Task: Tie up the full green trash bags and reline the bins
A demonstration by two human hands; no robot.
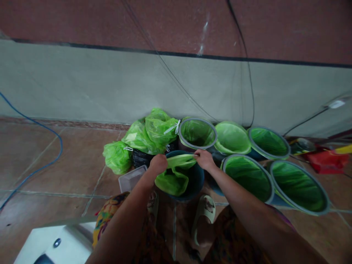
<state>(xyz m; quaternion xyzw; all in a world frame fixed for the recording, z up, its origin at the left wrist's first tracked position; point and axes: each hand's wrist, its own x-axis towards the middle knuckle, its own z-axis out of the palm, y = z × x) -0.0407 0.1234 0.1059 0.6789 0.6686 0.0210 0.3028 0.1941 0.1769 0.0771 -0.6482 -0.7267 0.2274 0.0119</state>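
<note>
Both the left hand (158, 164) and right hand (204, 159) pinch the green bag's (176, 176) mouth over the blue bucket (196, 179); stretching it evenly around the rim should seat it well.

Tied green bags (143, 137) beside lined buckets (249, 176), blue cable (41, 128)

The green bag (176, 172) hides most of the dark blue bin (196, 181)'s inside, and both hands' fingertips are buried in its folds. The white object (59, 242) is cut off by the bottom edge. Red and yellow items (328, 157) blur at the right edge.
</note>
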